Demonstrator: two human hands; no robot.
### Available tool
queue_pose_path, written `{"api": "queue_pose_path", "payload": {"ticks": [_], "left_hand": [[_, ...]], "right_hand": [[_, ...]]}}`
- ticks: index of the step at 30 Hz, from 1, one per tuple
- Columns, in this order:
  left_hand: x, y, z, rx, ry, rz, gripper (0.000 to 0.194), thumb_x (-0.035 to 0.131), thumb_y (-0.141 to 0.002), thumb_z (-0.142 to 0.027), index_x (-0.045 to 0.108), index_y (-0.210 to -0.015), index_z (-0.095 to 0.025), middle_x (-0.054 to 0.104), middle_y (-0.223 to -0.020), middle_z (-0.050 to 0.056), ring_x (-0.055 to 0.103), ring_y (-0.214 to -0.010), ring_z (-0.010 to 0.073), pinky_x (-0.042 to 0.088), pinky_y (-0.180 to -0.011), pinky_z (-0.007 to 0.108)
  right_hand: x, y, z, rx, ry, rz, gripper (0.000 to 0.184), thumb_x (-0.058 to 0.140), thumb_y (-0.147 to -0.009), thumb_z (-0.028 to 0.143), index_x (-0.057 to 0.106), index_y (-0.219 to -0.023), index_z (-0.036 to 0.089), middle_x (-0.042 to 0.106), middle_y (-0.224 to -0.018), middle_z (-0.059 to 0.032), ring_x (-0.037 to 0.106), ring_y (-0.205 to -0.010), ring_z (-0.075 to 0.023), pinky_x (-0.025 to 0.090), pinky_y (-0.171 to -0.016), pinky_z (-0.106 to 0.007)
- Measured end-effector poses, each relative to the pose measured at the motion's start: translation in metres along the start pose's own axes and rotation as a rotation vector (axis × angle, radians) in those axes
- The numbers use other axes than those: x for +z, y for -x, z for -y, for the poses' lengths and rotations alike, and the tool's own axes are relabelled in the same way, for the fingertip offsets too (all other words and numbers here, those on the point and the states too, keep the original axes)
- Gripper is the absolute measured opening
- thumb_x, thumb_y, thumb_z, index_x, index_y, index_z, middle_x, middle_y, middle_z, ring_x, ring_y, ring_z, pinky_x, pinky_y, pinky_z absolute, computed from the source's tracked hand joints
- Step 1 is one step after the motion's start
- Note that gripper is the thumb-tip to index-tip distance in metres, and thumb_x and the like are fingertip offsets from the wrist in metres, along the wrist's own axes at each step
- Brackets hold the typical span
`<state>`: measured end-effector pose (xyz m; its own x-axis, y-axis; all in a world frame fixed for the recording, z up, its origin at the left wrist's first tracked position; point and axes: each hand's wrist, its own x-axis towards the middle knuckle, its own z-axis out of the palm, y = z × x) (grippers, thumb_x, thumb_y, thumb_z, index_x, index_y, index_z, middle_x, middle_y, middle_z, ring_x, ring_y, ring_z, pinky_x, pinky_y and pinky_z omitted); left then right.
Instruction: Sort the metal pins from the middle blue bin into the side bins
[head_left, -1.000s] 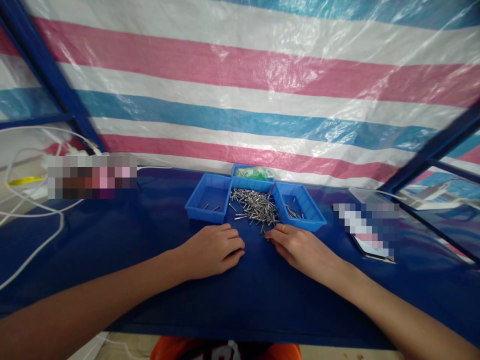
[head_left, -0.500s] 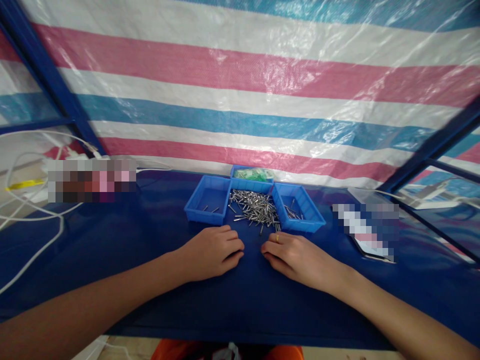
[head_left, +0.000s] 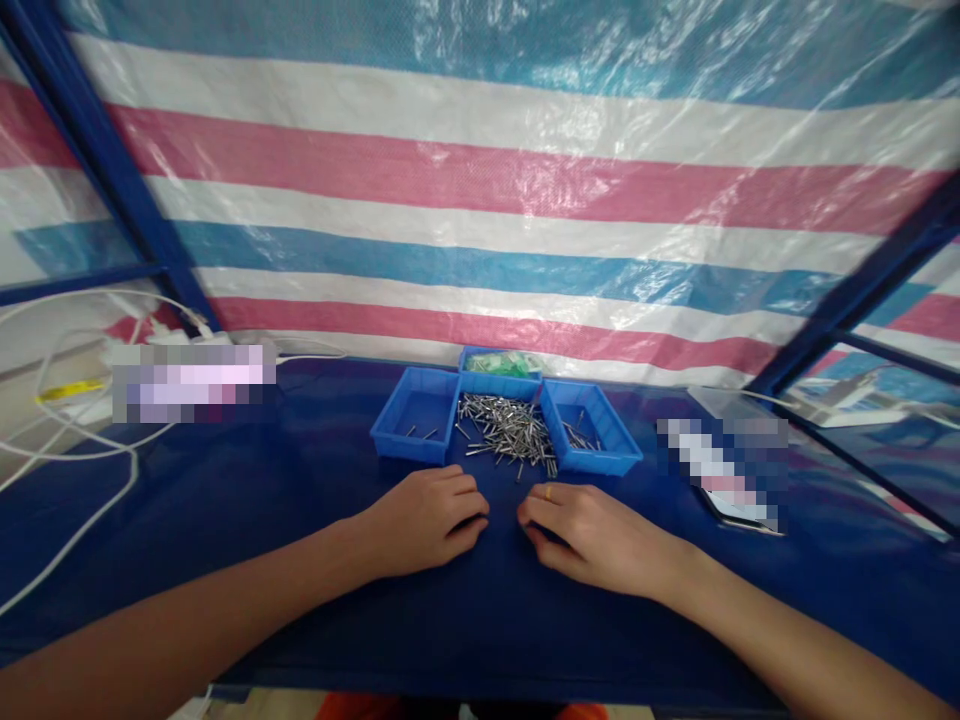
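My left hand point(head_left: 431, 522) rests on the blue tabletop, its fingers curled in and nothing showing in them. Opposite it, a short gap away, lies my right hand point(head_left: 577, 530), also with curled fingers and a ring on one of them. Just beyond both hands is a loose heap of thin silvery metal pins point(head_left: 510, 430). A blue bin point(head_left: 415, 450) on the left of the heap holds a few such pins. Several more lie in the right blue bin point(head_left: 600, 462). Behind the heap, a third blue bin point(head_left: 499, 384) contains green and clear plastic packets point(head_left: 502, 364).
A phone-like flat device point(head_left: 739, 512), partly blurred out, lies right of the bins. White cables point(head_left: 112, 500) and a pixelated object point(head_left: 195, 385) occupy the left side. Behind the table point(head_left: 300, 620) hangs a striped plastic sheet point(head_left: 480, 200) between blue frame posts point(head_left: 142, 200).
The view has tilted slightly upward, so the table and bins sit a little lower in the picture. Both hands stay in about the same place with fingers curled.
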<state>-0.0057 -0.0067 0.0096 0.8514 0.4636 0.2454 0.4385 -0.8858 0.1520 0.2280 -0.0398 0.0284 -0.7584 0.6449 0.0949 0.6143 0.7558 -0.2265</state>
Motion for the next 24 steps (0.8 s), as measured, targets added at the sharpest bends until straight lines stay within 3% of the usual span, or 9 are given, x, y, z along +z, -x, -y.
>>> {"api": "queue_pose_path", "payload": {"ticks": [4, 11, 18, 24], "left_hand": [[0.001, -0.001, -0.003, -0.003, 0.028, -0.001, 0.016, 0.049, -0.092, -0.024, 0.064, -0.094, -0.017, 0.063, -0.084, 0.002, 0.057, -0.079, 0.0147, 0.041, -0.076, 0.025], [0.002, -0.003, -0.01, -0.064, 0.18, -0.029, 0.015, 0.051, -0.091, -0.026, 0.062, -0.088, -0.016, 0.063, -0.082, 0.001, 0.057, -0.078, 0.013, 0.04, -0.074, 0.023], [0.003, -0.005, -0.01, 0.093, 0.215, -0.002, 0.016, 0.049, -0.091, -0.023, 0.063, -0.085, -0.016, 0.062, -0.077, 0.001, 0.056, -0.074, 0.0128, 0.04, -0.071, 0.023], [0.005, -0.004, -0.009, 0.108, 0.235, -0.033, 0.014, 0.051, -0.091, -0.023, 0.062, -0.085, -0.017, 0.062, -0.076, 0.0, 0.056, -0.072, 0.0127, 0.04, -0.071, 0.023]], "right_hand": [[0.004, 0.0, -0.001, -0.056, 0.03, 0.019, 0.016, 0.044, -0.093, 0.016, 0.059, -0.097, 0.016, 0.059, -0.081, -0.0036, 0.057, -0.071, -0.0137, 0.043, -0.064, -0.024], [0.011, -0.002, 0.003, -0.084, -0.123, -0.116, 0.007, 0.049, -0.093, 0.021, 0.054, -0.097, 0.017, 0.061, -0.085, -0.0027, 0.058, -0.073, -0.0124, 0.044, -0.066, -0.022], [0.015, -0.003, 0.005, -0.149, -0.125, -0.211, 0.008, 0.048, -0.094, 0.022, 0.054, -0.09, 0.017, 0.06, -0.08, -0.0023, 0.056, -0.071, -0.0123, 0.043, -0.064, -0.022], [0.014, -0.003, 0.004, -0.186, -0.098, -0.216, 0.013, 0.046, -0.095, 0.02, 0.055, -0.086, 0.017, 0.06, -0.078, -0.0029, 0.055, -0.072, -0.0128, 0.043, -0.064, -0.022]]}}
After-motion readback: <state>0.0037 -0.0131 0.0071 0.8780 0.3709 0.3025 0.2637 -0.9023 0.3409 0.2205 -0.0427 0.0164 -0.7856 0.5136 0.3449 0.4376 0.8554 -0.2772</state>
